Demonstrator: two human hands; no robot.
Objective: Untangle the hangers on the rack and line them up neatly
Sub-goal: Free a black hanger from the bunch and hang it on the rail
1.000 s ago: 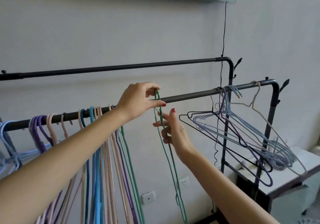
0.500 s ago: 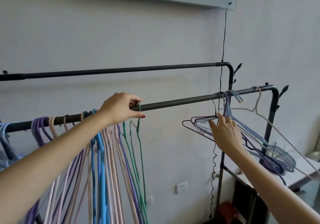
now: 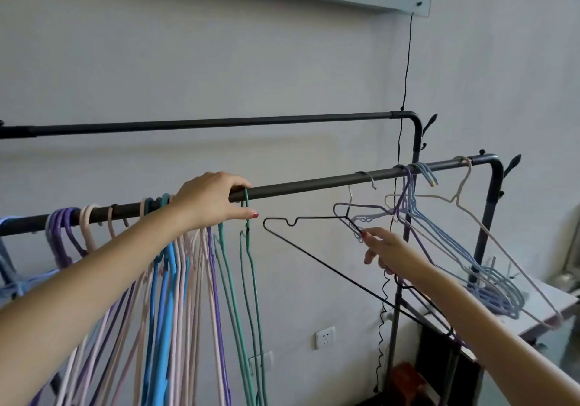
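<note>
Now the right hand, having reached the tangle, pinches the black hanger free (next to line up), while the left hand still grips the green hanger.

Soft, even daylight; my view bows at the edges, faint shadows on the wall, slight softness.

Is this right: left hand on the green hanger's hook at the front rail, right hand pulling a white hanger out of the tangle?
Not quite. In the head view the right hand pulls the black hanger out of the tangle, not a white one. The rest holds: the left hand is on the green hanger hook at the front rail.
</note>
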